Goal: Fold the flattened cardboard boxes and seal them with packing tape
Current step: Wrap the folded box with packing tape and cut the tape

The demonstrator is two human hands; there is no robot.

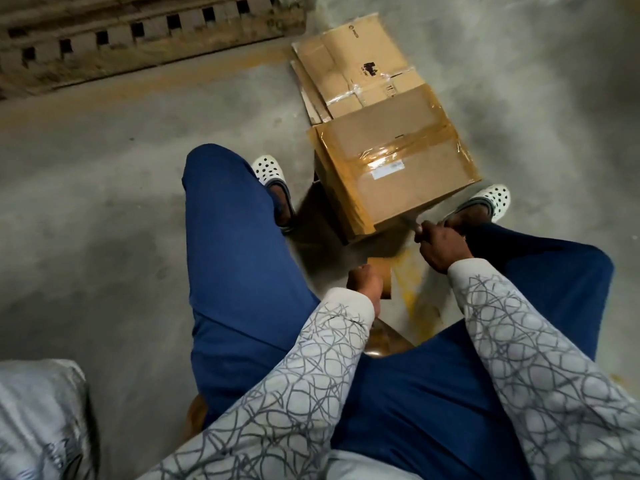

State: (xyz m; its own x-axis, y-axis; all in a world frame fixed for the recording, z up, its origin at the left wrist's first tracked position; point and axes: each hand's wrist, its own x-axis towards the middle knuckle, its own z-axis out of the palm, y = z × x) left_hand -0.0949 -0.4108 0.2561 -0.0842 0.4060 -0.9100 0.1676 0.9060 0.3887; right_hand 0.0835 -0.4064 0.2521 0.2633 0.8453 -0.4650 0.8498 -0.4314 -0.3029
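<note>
A folded cardboard box [388,174] stands on the concrete floor between my feet, with brown packing tape [408,150] across its top. My left hand [363,284] grips a brown tape roll [382,275], blurred, just in front of the box. My right hand [441,245] is at the box's near corner, fingers curled around a thin pale object [410,222] that touches the box edge; I cannot tell what it is. Flattened cardboard boxes [353,60] lie on the floor behind the folded box.
A wooden pallet [138,39] lies at the far left. A grey plastic-wrapped bundle [38,420] sits at the lower left. I sit on a wooden stool [386,341], with my knees spread to either side. A yellow painted mark [414,289] is on the floor.
</note>
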